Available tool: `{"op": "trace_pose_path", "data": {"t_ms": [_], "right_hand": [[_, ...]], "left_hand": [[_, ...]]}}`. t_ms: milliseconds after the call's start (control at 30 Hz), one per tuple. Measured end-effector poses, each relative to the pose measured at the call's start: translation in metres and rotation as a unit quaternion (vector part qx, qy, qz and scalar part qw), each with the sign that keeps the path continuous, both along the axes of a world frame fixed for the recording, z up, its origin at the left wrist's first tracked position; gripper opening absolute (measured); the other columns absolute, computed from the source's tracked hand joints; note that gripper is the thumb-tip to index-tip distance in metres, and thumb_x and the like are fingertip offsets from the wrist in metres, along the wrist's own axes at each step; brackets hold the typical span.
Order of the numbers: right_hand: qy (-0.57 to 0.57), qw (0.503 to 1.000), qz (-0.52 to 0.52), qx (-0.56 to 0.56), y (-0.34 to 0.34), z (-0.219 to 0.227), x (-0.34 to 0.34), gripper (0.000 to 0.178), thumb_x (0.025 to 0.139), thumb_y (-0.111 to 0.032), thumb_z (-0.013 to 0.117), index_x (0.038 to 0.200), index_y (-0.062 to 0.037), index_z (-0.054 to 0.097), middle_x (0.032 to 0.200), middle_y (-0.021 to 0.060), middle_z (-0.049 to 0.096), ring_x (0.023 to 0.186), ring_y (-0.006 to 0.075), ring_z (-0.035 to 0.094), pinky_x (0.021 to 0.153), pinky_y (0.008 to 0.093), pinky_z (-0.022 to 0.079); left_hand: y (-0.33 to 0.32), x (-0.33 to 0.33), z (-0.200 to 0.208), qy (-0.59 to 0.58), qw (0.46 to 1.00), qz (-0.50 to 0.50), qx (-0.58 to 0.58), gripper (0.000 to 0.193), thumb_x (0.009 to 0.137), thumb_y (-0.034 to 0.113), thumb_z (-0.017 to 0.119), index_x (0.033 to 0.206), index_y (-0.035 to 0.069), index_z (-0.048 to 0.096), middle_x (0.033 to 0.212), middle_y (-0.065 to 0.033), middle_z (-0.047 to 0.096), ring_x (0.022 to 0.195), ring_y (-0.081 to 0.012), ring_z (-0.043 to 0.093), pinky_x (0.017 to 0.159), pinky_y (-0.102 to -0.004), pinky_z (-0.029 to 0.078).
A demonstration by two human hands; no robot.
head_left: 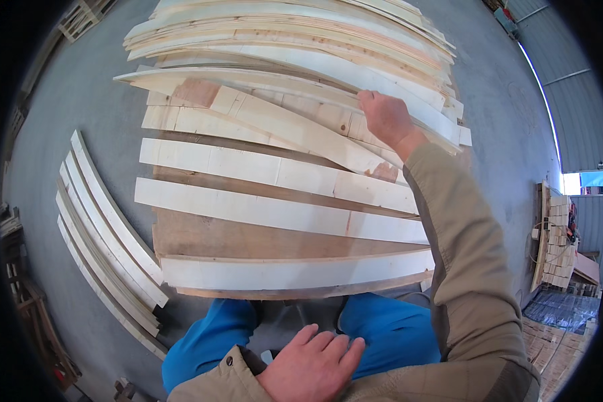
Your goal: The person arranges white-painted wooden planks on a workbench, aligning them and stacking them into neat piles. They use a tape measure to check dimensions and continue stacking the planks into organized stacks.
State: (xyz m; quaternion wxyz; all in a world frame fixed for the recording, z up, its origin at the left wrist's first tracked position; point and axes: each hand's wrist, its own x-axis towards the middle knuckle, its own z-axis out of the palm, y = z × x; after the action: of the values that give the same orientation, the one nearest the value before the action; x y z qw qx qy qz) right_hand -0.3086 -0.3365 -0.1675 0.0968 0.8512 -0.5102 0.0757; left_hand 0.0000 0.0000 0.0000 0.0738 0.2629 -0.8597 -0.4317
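My right hand (387, 119) reaches over the table and is closed on the right part of a long pale wooden board (275, 82). That board's left end sticks out past the boards around it. Just below it, another board (275, 127) with reddish-brown patches lies aslant over others. Nearer to me are three separate white boards: one in the middle (248, 166), another below it (261, 210) and one along the near edge (295, 271). Over my lap, my left hand (315, 365) has its fingers stretched out, back upward, with nothing visible in it.
A brown tabletop (234, 236) shows between the boards. Stacked boards (301, 30) cover its far part. On the floor at left lie several long boards (107, 221). Cut wood pieces (557, 248) are stacked at right, near a plastic-wrapped bundle (563, 310) and a corrugated wall (573, 94).
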Motion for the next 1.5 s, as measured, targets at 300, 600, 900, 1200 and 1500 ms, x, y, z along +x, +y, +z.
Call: {"op": "trace_pose_path", "data": {"t_ms": [300, 600, 900, 1200, 1500], "right_hand": [[0.004, 0.998, 0.052, 0.034, 0.071, -0.003, -0.013, 0.008, 0.09, -0.008, 0.066, 0.096, -0.0081, 0.06, 0.089, 0.0128, 0.071, 0.082, 0.0345, 0.074, 0.064, 0.0467, 0.06], [-0.091, 0.991, 0.068, 0.065, 0.127, 0.011, -0.012, 0.015, 0.091, -0.011, 0.073, 0.097, -0.0082, 0.059, 0.088, 0.0136, 0.069, 0.083, 0.0368, 0.071, 0.069, 0.0483, 0.058], [-0.164, 0.967, -0.003, 0.197, 0.219, 0.053, -0.042, 0.016, 0.101, -0.022, 0.068, 0.098, -0.007, 0.064, 0.084, 0.0208, 0.069, 0.081, 0.0453, 0.068, 0.069, 0.0528, 0.054], [-0.201, 0.951, -0.056, 0.23, 0.316, 0.101, -0.088, 0.024, 0.103, -0.024, 0.066, 0.091, -0.0042, 0.069, 0.083, 0.0218, 0.07, 0.081, 0.0449, 0.069, 0.071, 0.0523, 0.054], [-0.142, 0.979, 0.008, 0.148, 0.408, 0.168, -0.104, 0.017, 0.099, -0.022, 0.073, 0.092, -0.0072, 0.069, 0.083, 0.0148, 0.07, 0.077, 0.0406, 0.067, 0.068, 0.0494, 0.053]], "left_hand": [[0.0, -0.009, 0.012, -0.03, 1.0, 0.002, -0.006, 0.049, 0.096, 0.028, 0.071, 0.137, 0.004, 0.062, 0.113, -0.0126, 0.068, 0.108, -0.0301, 0.066, 0.103, -0.0463, 0.048], [0.013, -0.015, 0.003, -0.081, 0.996, -0.028, 0.015, 0.057, 0.097, 0.026, 0.076, 0.145, 0.001, 0.059, 0.119, -0.0155, 0.07, 0.113, -0.0331, 0.069, 0.108, -0.0485, 0.049], [0.008, -0.012, -0.008, -0.138, 0.989, 0.044, -0.022, 0.058, 0.093, 0.028, 0.079, 0.141, 0.002, 0.06, 0.126, -0.0173, 0.069, 0.122, -0.034, 0.067, 0.109, -0.0458, 0.049], [0.004, -0.012, -0.029, -0.078, 0.958, 0.252, -0.114, 0.067, 0.087, 0.022, 0.085, 0.147, 0.008, 0.059, 0.148, -0.0195, 0.06, 0.14, -0.0389, 0.055, 0.12, -0.0517, 0.043], [0.008, -0.011, -0.059, -0.124, 0.887, 0.314, -0.316, 0.062, 0.08, 0.011, 0.086, 0.137, 0.017, 0.063, 0.135, -0.0097, 0.062, 0.138, -0.0338, 0.054, 0.126, -0.0588, 0.032]]}}
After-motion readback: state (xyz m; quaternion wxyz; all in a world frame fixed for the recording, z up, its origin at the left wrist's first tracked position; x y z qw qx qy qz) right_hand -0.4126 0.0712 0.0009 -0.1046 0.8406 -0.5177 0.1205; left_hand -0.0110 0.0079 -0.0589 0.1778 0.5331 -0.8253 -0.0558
